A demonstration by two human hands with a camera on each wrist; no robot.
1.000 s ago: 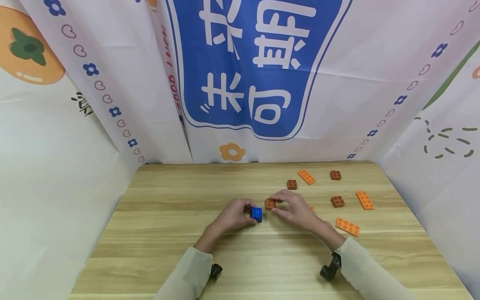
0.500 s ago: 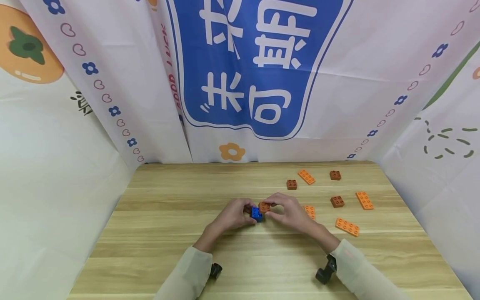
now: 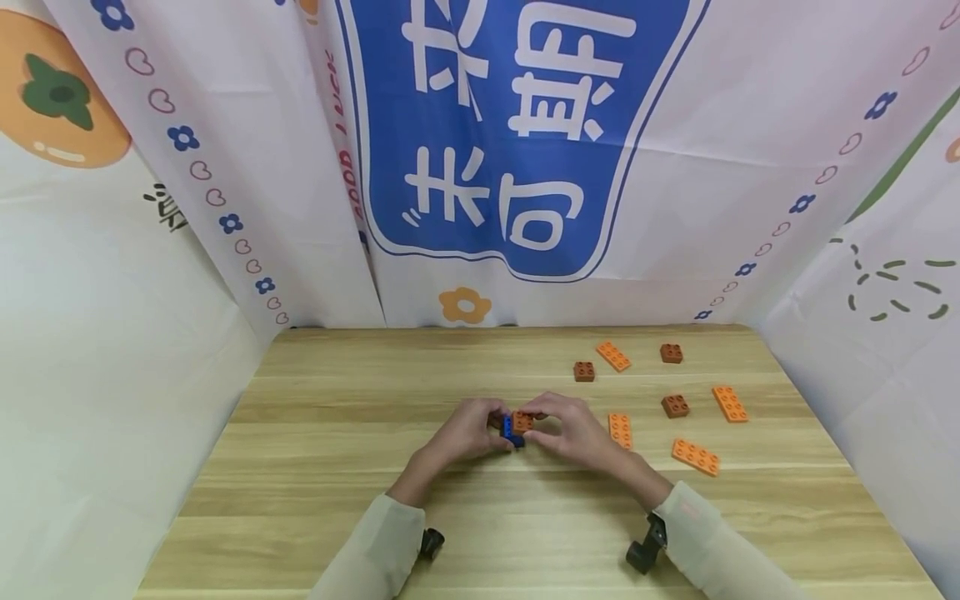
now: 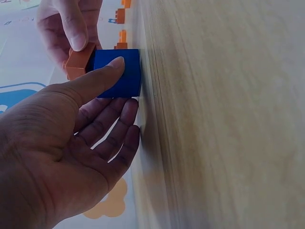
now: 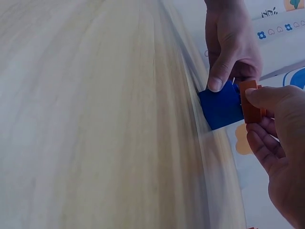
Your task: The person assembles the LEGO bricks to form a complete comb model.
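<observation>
A blue toy building brick [image 3: 507,427] stands on the wooden table near its middle. My left hand [image 3: 472,429] pinches it, thumb on the near side and fingertips on the far side. Just over its studs, my right hand [image 3: 573,429] pinches a reddish-brown brick [image 3: 522,422] with two-by-two studs. From the left wrist, the brown brick [image 4: 78,63] meets or nearly meets the studded side of the blue brick [image 4: 129,81]. In the right wrist view the brown brick [image 5: 250,102] looks tilted and a little offset; whether the studs are pressed in is unclear.
Orange two-by-four plates lie at the right: one beside the right hand [image 3: 620,428], others farther off, like the near orange plate [image 3: 695,457]. Three loose brown bricks, one a small brick [image 3: 584,372] at the back, are among them. Cloth walls [image 3: 465,287] border the table [image 3: 337,392].
My right hand has moved left with the brown brick, from beside the blue brick to over its top. An orange plate behind that hand has come into sight. The left hand stays still.
</observation>
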